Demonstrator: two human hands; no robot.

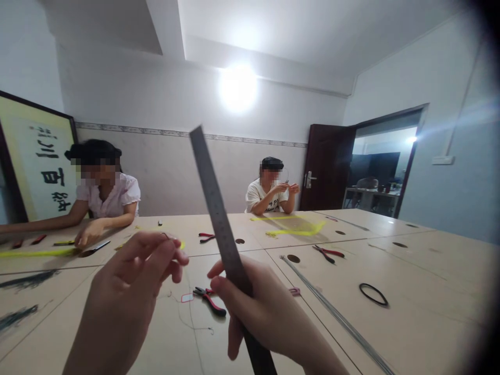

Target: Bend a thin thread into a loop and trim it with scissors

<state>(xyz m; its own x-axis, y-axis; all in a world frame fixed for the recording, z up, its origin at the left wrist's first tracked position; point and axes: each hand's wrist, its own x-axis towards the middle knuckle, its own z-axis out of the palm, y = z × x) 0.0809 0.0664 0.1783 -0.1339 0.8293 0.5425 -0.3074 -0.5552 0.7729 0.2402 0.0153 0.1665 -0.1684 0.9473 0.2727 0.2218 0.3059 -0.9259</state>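
My right hand (265,302) grips a long steel ruler (214,203), which stands tilted up in front of me with its top leaning left. My left hand (128,291) is raised beside it, thumb and forefinger pinched on a thin wire (165,235); only a short curved bit shows at the fingertips. Below and between the hands, red-and-black pliers (216,308) lie on the table, partly behind my right fingers. Thin wire pieces with hooked ends (195,328) and a small red-edged label (187,298) rest just left of the pliers.
Across the table (429,281) sit two people (111,198) (269,192), hands busy. Grey wires (336,312), more pliers (328,253), a black ring (374,294) and yellow strips (300,229) lie to the right. Dark wire bundles (27,281) lie left.
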